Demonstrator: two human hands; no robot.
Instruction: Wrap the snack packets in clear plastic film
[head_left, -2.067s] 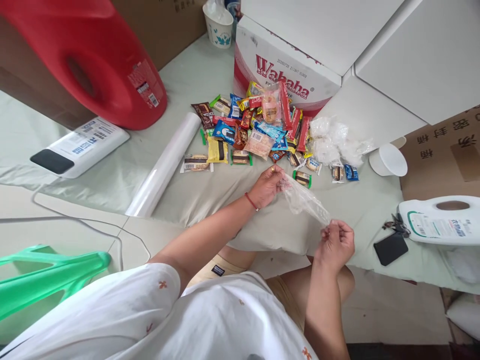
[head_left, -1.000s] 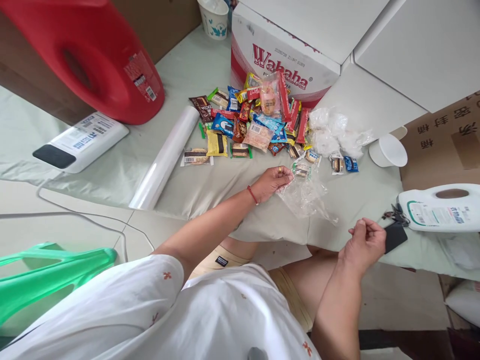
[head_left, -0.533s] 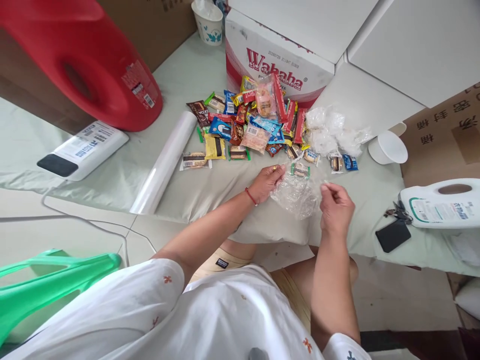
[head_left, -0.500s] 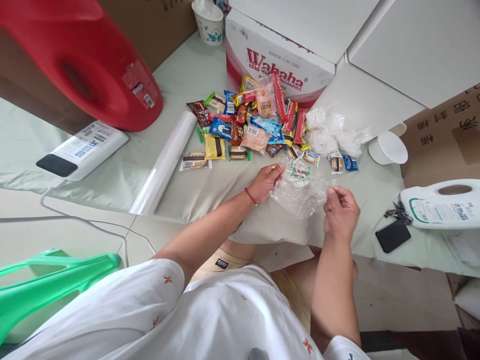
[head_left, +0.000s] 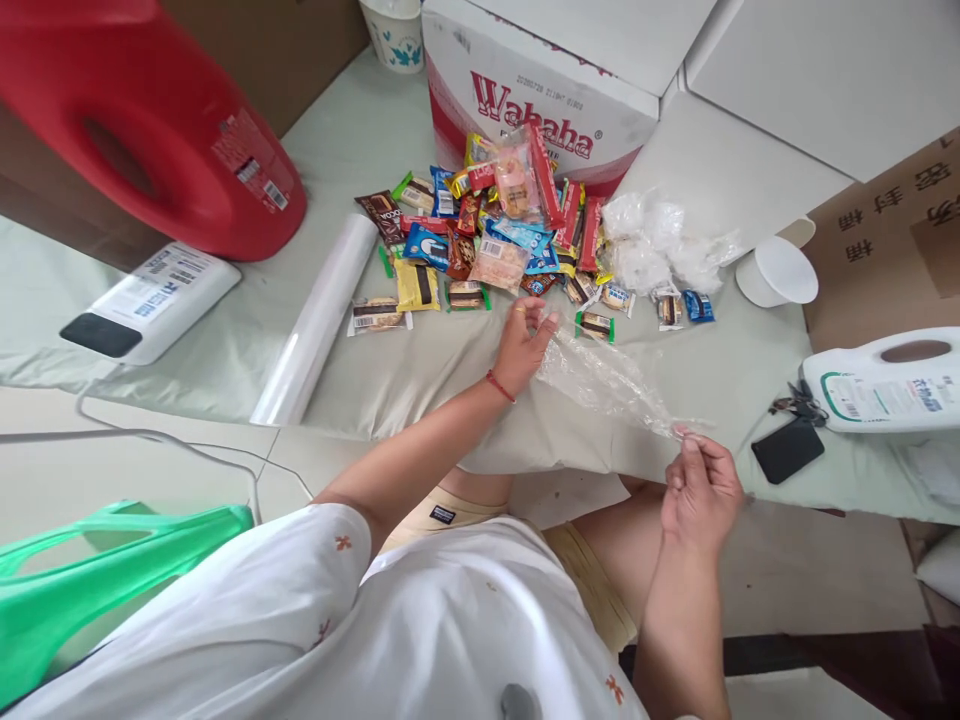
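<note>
A clear plastic bag (head_left: 604, 385) is stretched between my two hands, slanting down to the right. My left hand (head_left: 525, 345) pinches its upper left end, close to the snack pile. Its lower right end is pinched in my right hand (head_left: 702, 485), at the table's front edge. Just beyond the bag lies a small green-edged packaged biscuit (head_left: 595, 326). Behind my left hand is a heap of wrapped snacks (head_left: 499, 262) in red, blue, yellow and brown. Crumpled clear plastic bags (head_left: 651, 245) lie to the right of the heap.
A white-and-red carton (head_left: 540, 100) stands behind the snacks. Leftward are a plastic film roll (head_left: 319, 320), a white device (head_left: 154, 300) and a red jug (head_left: 180, 130). To the right are a white cup (head_left: 776, 272), a black wallet-like item (head_left: 787, 450) and a white bottle (head_left: 885, 385).
My right hand has moved down and to the right, drawing the bunched bag out into a long strip. The green-edged biscuit, seen beneath the plastic before, now shows uncovered beyond it.
</note>
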